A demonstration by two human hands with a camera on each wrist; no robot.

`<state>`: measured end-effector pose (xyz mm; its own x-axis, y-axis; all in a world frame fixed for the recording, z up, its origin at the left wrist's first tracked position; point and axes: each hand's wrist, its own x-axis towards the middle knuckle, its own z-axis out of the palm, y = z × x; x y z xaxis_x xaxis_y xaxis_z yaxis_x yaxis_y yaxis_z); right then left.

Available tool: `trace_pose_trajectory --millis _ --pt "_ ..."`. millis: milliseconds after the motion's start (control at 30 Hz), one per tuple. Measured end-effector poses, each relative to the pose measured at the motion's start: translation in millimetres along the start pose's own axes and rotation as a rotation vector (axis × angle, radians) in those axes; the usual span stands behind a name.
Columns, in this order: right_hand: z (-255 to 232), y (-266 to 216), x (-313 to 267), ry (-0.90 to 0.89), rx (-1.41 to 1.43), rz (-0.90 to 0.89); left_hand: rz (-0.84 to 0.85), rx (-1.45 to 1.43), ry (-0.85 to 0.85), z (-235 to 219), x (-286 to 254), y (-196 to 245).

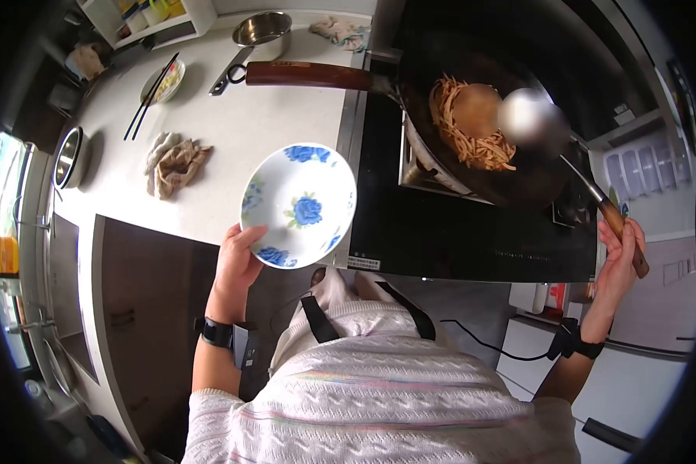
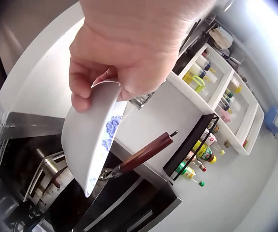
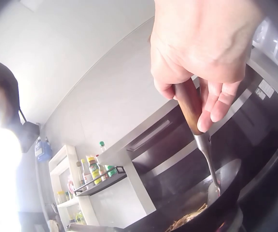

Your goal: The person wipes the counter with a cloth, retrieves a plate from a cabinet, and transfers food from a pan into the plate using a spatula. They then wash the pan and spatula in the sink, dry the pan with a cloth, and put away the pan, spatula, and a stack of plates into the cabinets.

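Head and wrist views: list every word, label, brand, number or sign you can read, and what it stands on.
No text is readable.
White sticker by the cooktop: too small.
Cooktop markings: too small.
Wok handle marks: too small.
Bottle labels: blurred.
Pale stickers on dark panel: blurred.

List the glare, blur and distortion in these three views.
Head view: fisheye curve, black corners, a blurred white glare over the wok. Left wrist view: window-like glare at upper right, bowl fairly sharp. Right wrist view: blown-out white at lower left, hazy contrast.
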<state>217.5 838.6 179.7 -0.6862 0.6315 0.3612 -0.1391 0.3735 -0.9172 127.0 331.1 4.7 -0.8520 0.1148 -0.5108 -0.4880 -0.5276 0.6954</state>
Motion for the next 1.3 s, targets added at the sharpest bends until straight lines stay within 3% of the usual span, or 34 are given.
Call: trace_pose_trajectory --millis 233,333,400,667,733,933,1000,1067,1133,1167,1200,1233,1267,1300 --pt "23.7 -6.3 -11.8 -0.033 -0.076 -0.112 -0.052 0.008 -0.090 10.7 -2.8 1.4" --pt "61.6 -13.4 -37.1 -0.225 -0.341 -0.350 -0.031 0.043 -0.158 1.0 -2.3 4.9" --pt "84.7 -22.5 -53.4 -0.338 -0.682 -0.587 -0.018 0.046 -0.179 -7.8 -0.7 8.1" --pt "133.0 2.3 -103.7 -0.437 -0.729 -0.590 0.028 -0.004 -0.129 -61.6 -12.2 27.3" --pt "137.2 5.0 -107.5 -0.460 -0.706 -0.539 0.032 -0.002 -0.030 -84.8 -20.7 29.5" --pt "134.4 27.4 -103.3 -0.452 -0.788 -0.631 0.207 -0.076 0.252 -146.7 -78.4 41.9" --pt "141.3 18.7 -111.9 -0.394 -0.860 -0.583 0.212 -0.103 0.446 -167.7 -99.9 45.6" --pt "131.5 17.3 -110.6 -0.358 -0.949 -0.699 0.255 -0.083 0.523 -188.0 -120.6 56.6" --pt "101.2 26.1 -122.0 -0.274 -1.026 -0.515 0.301 -0.068 0.588 -203.6 -135.1 67.9" --pt "85.5 30.8 -135.1 -0.177 -1.022 -0.317 0.336 -0.058 0.579 -218.9 -140.4 68.7" --pt "67.2 47.4 -145.8 -0.116 -0.873 -0.063 0.356 -0.032 0.577 -229.4 -145.5 73.0" --pt "60.5 73.0 -162.6 -0.171 -0.558 -0.015 0.372 -0.038 0.583 -235.5 -146.7 77.3" --pt "91.7 41.0 -189.4 -0.311 -0.500 0.411 0.383 -0.051 0.580 -243.3 -145.4 81.7" --pt "139.2 14.7 -214.9 -0.417 -0.354 0.670 0.381 -0.043 0.541 -249.9 -142.5 86.4"
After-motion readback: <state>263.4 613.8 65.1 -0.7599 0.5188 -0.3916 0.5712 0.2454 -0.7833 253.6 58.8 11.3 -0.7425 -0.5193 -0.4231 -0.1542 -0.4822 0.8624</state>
